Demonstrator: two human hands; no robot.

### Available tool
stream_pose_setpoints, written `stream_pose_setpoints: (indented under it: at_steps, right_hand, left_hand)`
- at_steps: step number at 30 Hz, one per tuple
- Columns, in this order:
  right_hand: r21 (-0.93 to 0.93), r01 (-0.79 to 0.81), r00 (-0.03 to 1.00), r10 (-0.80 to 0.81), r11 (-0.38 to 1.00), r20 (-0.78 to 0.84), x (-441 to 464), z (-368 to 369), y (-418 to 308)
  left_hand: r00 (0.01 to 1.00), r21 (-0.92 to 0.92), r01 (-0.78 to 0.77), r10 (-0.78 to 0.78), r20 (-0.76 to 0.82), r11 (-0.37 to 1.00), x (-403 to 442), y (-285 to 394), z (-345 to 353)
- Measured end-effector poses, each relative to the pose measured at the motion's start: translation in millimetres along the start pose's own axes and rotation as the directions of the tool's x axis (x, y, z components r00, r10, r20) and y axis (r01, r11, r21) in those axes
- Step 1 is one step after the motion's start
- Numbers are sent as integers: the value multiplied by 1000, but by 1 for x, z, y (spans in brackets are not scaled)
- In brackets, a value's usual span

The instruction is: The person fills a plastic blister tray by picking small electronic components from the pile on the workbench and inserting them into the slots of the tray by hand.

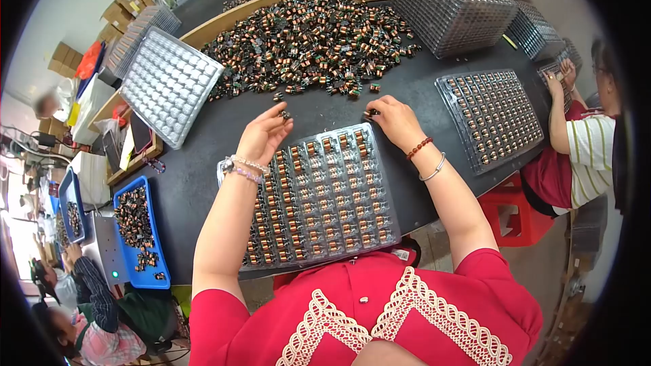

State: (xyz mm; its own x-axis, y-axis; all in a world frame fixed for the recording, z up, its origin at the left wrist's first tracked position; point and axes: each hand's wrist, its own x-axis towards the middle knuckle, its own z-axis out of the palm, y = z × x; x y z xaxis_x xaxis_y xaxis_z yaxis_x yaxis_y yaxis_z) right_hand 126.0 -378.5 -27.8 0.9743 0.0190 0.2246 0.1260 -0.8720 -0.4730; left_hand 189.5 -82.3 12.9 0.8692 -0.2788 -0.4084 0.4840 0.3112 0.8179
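A clear plastic tray (390,230) lies in front of me, its pockets filled with rows of small copper-wound coils. My left hand (263,134) is over the tray's far left corner, thumb and fingers closed on a small coil (285,114). Just beyond the far right corner, my right hand (395,122) pinches another dark coil (371,113), partly hidden by the fingers. Past both hands spreads a big heap of loose coils (319,41), with a few strays at its near edge.
A filled tray (491,118) sits to the right, below a tall stack of trays (451,10). On the left, a pale tray (169,85) leans near a blue bin (163,257) of coils. Co-workers sit right and lower left; a wooden rail (203,30) backs the heap.
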Motion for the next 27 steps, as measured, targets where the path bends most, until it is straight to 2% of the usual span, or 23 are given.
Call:
stream_pose_setpoints:
  at_steps: [2,5,7,9,10,11,13,14,15,17,19,21,23,25,27]
  right_hand:
    - [19,107,991,-105,994,-86,-5,3,7]
    - [14,84,996,-83,996,-35,-9,-3,4]
    - [-2,43,999,-43,999,-19,-10,-6,2]
    - [-19,1,1000,-1,1000,-3,-12,-6,0]
    - [-27,9,999,-10,1000,-35,-13,-5,1]
    - [-36,18,998,-20,999,-65,-15,-4,1]
    - [22,50,993,-47,999,-105,-18,1,9]
    - [79,84,986,-72,993,-148,-20,3,11]
    - [79,81,987,-69,994,-147,-22,3,12]
    - [133,25,990,-6,991,-143,-26,3,13]
    - [146,-2,993,19,989,-116,-28,3,15]
    - [160,-27,995,42,987,-92,-28,3,13]
    - [228,-66,988,96,971,-122,-28,2,9]
    - [210,-78,988,103,975,-112,-29,2,10]
    - [192,-85,989,106,978,-102,-30,4,12]
  left_hand:
    - [999,-51,37,-36,17,998,-12,-1,6]
    - [997,123,-30,38,-67,992,-24,-6,13]
    - [998,153,-29,38,-54,988,-27,-13,8]
    - [985,457,-138,169,-27,879,-34,-25,10]
    - [967,583,-226,251,38,780,-38,-31,10]
    - [914,698,-356,386,123,621,-31,-49,-2]
    - [926,759,-319,357,123,568,-48,-49,11]
    - [881,776,-406,432,192,482,-45,-58,6]
    - [882,776,-405,430,193,483,-48,-59,8]
    - [782,757,-558,522,341,340,-54,-59,15]
    - [758,757,-583,534,375,296,-52,-63,13]
    - [642,738,-670,564,519,83,-52,-64,15]
    - [681,765,-635,546,488,108,-55,-62,17]
    - [661,793,-608,525,536,-44,-58,-57,20]
    - [647,784,-614,515,563,-86,-56,-57,16]
